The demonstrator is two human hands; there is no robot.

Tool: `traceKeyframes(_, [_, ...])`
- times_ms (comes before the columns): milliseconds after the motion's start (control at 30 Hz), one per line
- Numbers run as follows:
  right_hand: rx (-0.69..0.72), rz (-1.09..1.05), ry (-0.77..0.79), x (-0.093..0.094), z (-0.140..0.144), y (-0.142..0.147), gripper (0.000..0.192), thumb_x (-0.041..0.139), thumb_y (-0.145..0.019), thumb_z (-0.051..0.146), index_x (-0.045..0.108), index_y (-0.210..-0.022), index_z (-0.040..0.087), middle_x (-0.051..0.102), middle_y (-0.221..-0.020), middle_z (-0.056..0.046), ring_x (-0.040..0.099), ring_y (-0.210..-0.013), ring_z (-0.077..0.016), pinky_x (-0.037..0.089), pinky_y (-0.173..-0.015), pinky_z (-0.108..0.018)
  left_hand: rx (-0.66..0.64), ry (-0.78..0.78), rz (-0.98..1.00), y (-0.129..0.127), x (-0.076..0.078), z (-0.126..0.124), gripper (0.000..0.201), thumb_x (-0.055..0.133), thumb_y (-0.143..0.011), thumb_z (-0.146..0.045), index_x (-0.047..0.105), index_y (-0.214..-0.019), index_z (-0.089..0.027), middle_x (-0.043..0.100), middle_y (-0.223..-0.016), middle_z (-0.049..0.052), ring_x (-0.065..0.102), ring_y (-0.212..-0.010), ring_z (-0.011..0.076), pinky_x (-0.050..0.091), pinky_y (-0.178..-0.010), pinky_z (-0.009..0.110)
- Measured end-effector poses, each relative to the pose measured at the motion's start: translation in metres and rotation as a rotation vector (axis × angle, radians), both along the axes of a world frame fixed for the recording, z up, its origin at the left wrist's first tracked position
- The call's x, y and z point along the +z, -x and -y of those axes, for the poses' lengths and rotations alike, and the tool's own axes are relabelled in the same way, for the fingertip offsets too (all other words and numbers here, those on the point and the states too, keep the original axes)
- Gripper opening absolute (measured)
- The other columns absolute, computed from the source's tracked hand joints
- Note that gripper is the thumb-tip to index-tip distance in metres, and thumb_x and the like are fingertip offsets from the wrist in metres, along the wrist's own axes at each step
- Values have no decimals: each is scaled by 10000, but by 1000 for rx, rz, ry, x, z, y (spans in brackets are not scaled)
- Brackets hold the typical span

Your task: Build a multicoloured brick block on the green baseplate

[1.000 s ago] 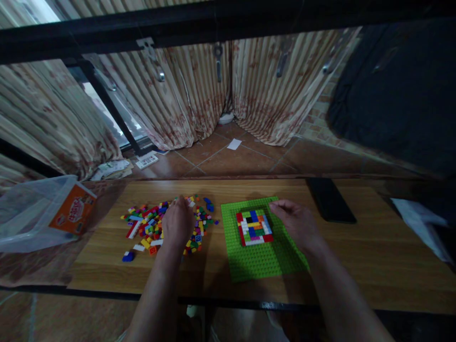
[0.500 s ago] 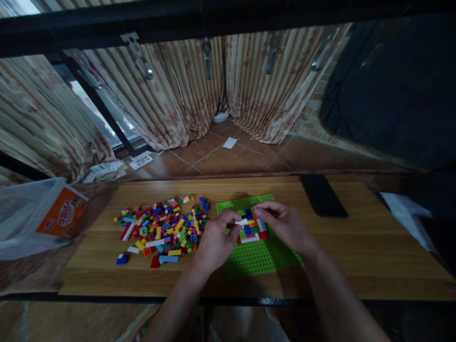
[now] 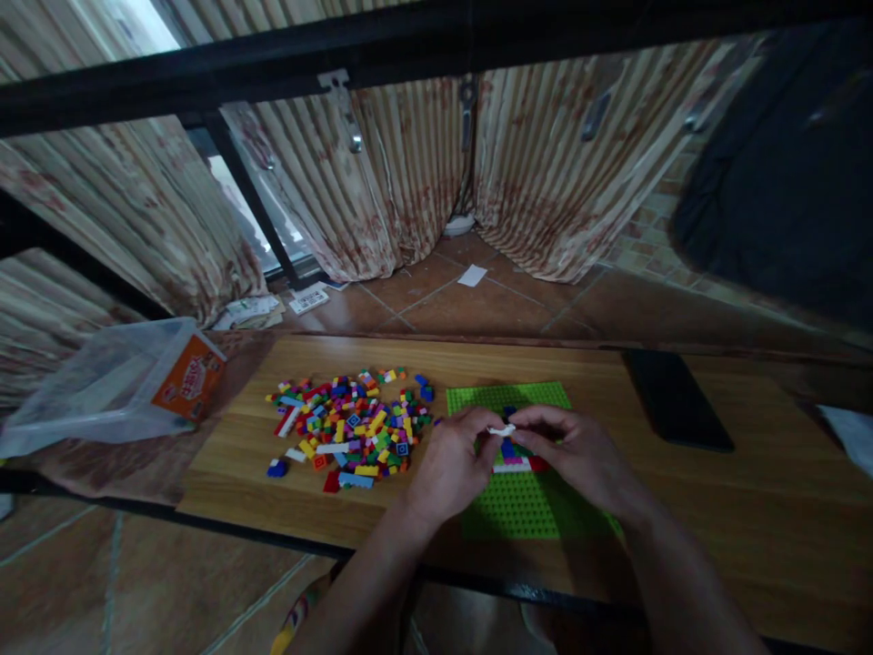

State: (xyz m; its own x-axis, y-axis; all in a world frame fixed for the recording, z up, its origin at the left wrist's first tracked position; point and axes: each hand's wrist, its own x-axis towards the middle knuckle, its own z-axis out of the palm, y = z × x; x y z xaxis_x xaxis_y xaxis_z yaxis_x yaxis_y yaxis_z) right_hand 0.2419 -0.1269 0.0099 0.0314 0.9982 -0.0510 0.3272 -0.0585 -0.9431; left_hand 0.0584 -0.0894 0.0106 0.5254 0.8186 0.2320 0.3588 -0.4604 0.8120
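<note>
A small white brick (image 3: 503,429) is pinched between the fingertips of my left hand (image 3: 454,462) and my right hand (image 3: 579,455), just above a multicoloured brick build (image 3: 513,457). That build stands on a green baseplate (image 3: 525,505) lying on the wooden table (image 3: 750,509); my hands hide most of it. A heap of loose coloured bricks (image 3: 347,426) lies to the left of the baseplate, a short way from my left hand.
A clear plastic tub with an orange label (image 3: 123,382) sits off the table's left end. A black phone (image 3: 675,411) lies at the right back. White paper (image 3: 849,432) shows at the far right. Curtains and a tiled floor lie beyond.
My left hand left the brick heap, moved right to the baseplate with a white brick, and now both hands hold it over the build. The camera view shifted left.
</note>
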Motion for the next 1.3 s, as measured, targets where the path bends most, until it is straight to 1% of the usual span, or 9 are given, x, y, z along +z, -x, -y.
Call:
traceKeyframes(300, [-77, 108, -1, 3, 0, 11, 251, 674, -775, 451, 718, -878, 227, 720, -863, -28, 646, -777, -201, 494, -681, -298, 15, -24, 17, 12, 7, -7, 132, 535, -879, -194, 653, -936, -192, 697, -888, 34, 647, -836, 150, 495, -754, 243])
traceKeyframes(433, [-20, 118, -51, 0, 2, 30, 217, 609, -840, 419, 696, -902, 230, 698, -850, -19, 625, -734, -180, 470, -647, -288, 230, -33, -73, 51, 12, -30, 171, 512, -860, -156, 669, -921, -182, 707, -869, 34, 646, -775, 142, 489, -731, 240])
traceKeyframes(500, [59, 152, -96, 0, 3, 44, 184, 580, -869, 381, 687, -897, 234, 680, -820, -9, 610, -719, -168, 455, -653, -284, 416, -3, -230, 75, 14, -41, 169, 528, -833, -150, 684, -885, -188, 716, -839, 36, 655, -759, 156, 486, -728, 252])
traceKeyframes(567, [127, 228, -134, 0, 3, 58, 144, 559, -887, 317, 680, -891, 240, 674, -819, -1, 605, -725, -161, 444, -675, -284, 531, 15, -431, 94, 15, -48, 129, 581, -806, -191, 695, -866, -184, 724, -834, 54, 664, -780, 185, 485, -749, 276])
traceKeyframes(633, [160, 352, -175, 0, 2, 69, 127, 548, -893, 259, 674, -883, 242, 681, -851, -1, 616, -773, -168, 433, -703, -290, 567, 29, -604, 105, 16, -50, 136, 611, -782, -219, 709, -871, -190, 731, -865, 72, 672, -847, 224, 484, -780, 306])
traceKeyframes(800, [136, 620, -246, 1, -3, 82, 131, 551, -897, 204, 672, -880, 250, 696, -894, -5, 628, -861, -191, 409, -739, -298, 595, 51, -743, 105, 16, -45, 218, 607, -763, -198, 733, -940, -202, 732, -966, 102, 655, -989, 267, 469, -873, 339])
traceKeyframes(1033, [161, 696, -258, -4, -6, 104, 145, 544, -890, 150, 649, -830, 229, 676, -865, -16, 610, -836, -179, 414, -726, -277, 577, 51, -816, 103, 18, -50, 185, 557, -791, -228, 704, -901, -210, 728, -926, 99, 657, -949, 275, 463, -793, 331])
traceKeyframes(1167, [137, 707, -255, -10, -9, 110, 171, 517, -895, 127, 645, -847, 229, 667, -861, -27, 608, -835, -177, 423, -733, -272, 579, 38, -709, 97, 22, -52, 130, 555, -806, -261, 652, -873, -206, 721, -857, 60, 662, -827, 226, 440, -696, 286])
traceKeyframes(1300, [102, 651, -278, -7, -5, 108, 162, 515, -901, 139, 636, -834, 224, 657, -858, -28, 602, -819, -177, 426, -729, -272, 546, 22, -481, 89, 22, -51, 87, 590, -778, -267, 600, -791, -181, 688, -757, 26, 627, -677, 165, 423, -624, 251])
